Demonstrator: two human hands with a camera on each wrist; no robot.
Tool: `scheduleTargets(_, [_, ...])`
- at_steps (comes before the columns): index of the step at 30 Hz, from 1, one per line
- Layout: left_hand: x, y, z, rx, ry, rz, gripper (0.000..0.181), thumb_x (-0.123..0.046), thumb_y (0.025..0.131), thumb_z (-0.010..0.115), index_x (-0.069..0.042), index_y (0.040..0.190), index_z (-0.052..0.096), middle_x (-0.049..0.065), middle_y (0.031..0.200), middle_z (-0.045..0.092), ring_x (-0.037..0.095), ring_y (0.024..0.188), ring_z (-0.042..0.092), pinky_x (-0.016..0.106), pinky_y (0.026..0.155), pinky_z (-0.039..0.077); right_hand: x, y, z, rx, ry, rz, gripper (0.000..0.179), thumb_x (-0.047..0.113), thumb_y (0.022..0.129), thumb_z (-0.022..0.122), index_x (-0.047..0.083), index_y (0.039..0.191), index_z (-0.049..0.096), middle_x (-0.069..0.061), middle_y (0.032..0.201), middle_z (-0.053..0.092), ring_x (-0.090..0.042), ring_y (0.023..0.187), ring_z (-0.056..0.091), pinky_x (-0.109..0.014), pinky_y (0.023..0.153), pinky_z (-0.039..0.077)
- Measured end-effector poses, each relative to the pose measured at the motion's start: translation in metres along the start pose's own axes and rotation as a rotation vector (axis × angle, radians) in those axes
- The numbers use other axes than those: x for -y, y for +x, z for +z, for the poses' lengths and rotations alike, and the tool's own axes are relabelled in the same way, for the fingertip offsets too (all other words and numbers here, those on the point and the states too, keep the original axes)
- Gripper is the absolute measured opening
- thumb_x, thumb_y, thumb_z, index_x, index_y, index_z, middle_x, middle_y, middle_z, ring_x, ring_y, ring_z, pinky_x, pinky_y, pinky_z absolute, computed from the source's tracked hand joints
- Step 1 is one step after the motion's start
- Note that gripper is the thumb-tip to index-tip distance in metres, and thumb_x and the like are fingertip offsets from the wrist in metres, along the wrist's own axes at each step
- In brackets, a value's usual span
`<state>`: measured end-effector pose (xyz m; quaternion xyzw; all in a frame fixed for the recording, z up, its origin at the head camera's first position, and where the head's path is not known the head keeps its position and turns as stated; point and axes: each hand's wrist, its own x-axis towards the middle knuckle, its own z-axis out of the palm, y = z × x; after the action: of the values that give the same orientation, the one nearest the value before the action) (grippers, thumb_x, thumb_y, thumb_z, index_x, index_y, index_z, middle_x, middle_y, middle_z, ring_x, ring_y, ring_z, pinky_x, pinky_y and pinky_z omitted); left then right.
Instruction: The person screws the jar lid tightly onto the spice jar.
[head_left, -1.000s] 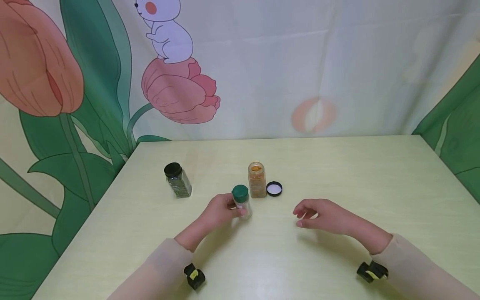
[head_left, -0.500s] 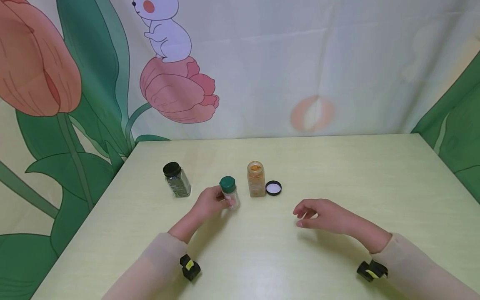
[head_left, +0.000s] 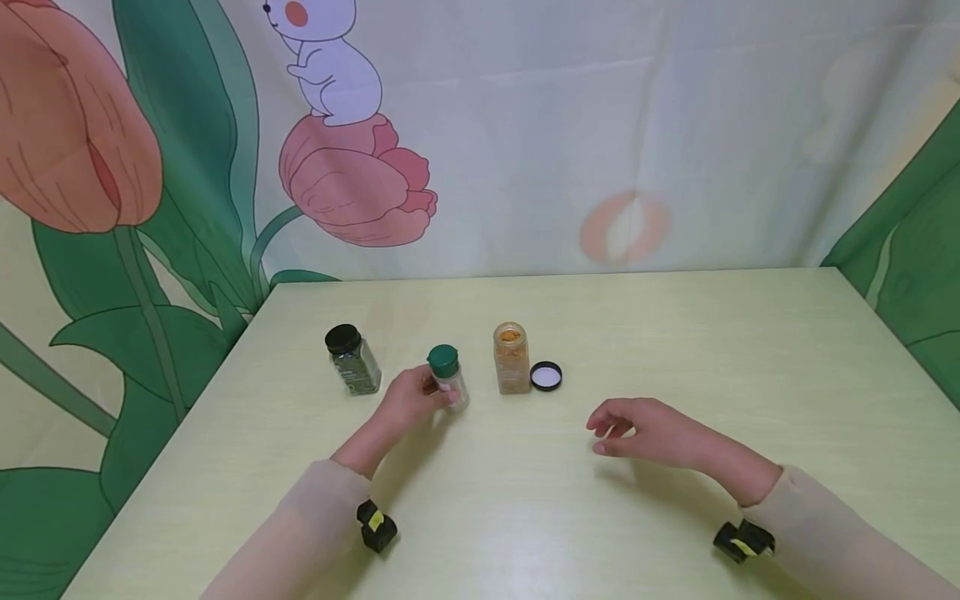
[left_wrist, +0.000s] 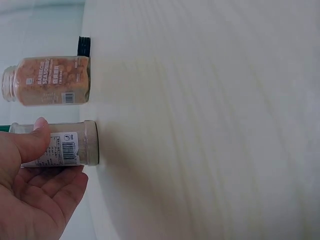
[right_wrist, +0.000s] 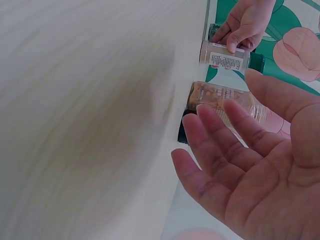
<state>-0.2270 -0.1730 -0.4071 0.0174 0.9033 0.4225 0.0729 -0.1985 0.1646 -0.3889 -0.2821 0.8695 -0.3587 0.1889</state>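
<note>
My left hand (head_left: 407, 401) grips a small clear seasoning jar (head_left: 453, 387) with a green lid (head_left: 443, 360). Thumb and fingers wrap the jar's body, and a barcode label shows in the left wrist view. An uncapped jar of orange barbecue seasoning (head_left: 513, 365) stands to its right, with a black lid (head_left: 546, 376) lying beside its base, white inside facing up. At the left stands a jar of green herbs (head_left: 357, 367) under a black cap. My right hand (head_left: 651, 431) hovers above the table at the right, fingers loosely bent, holding nothing.
The pale wooden table (head_left: 712, 350) ends at a back edge against a hanging white cloth (head_left: 525, 150) printed with tulips and a white animal. Black camera mounts sit at both wrists.
My left hand has carried the green-lidded jar leftward and slightly back, away from the uncapped jar and nearer the herb jar. My right hand stays where it was.
</note>
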Motion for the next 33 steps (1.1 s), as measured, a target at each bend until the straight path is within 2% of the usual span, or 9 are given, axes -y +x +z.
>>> scheduleTargets(14, [0.006,0.007,-0.009,-0.022,-0.005,-0.026,0.04,-0.008,0.099,0.066,0.013,0.133,0.058,0.032,0.138,0.061,0.044,0.131,0.06,0.053,0.114,0.049,0.0,-0.002,-0.001,0.001,0.0,-0.002,0.029,0.023,0.096,0.071,0.003,0.116,0.067,-0.011,0.111,0.073,-0.021,0.103,0.069,-0.032,0.089,0.056])
scheduleTargets(21, [0.01,0.012,-0.012,-0.027,0.0,-0.01,0.041,-0.007,0.1,0.064,0.014,0.134,0.056,0.033,0.139,0.06,0.045,0.132,0.059,0.054,0.114,0.048,-0.001,-0.001,-0.001,0.005,-0.005,0.008,0.03,0.024,0.096,0.071,0.003,0.117,0.066,-0.011,0.112,0.073,-0.021,0.103,0.069,-0.033,0.09,0.056])
scheduleTargets(33, [0.014,0.017,-0.019,-0.031,-0.019,-0.021,0.044,-0.007,0.101,0.063,0.014,0.138,0.053,0.034,0.144,0.055,0.047,0.136,0.055,0.055,0.116,0.045,-0.003,0.0,-0.001,-0.001,-0.013,-0.009,0.03,0.025,0.096,0.071,0.003,0.116,0.067,-0.011,0.111,0.074,-0.02,0.102,0.07,-0.033,0.09,0.056])
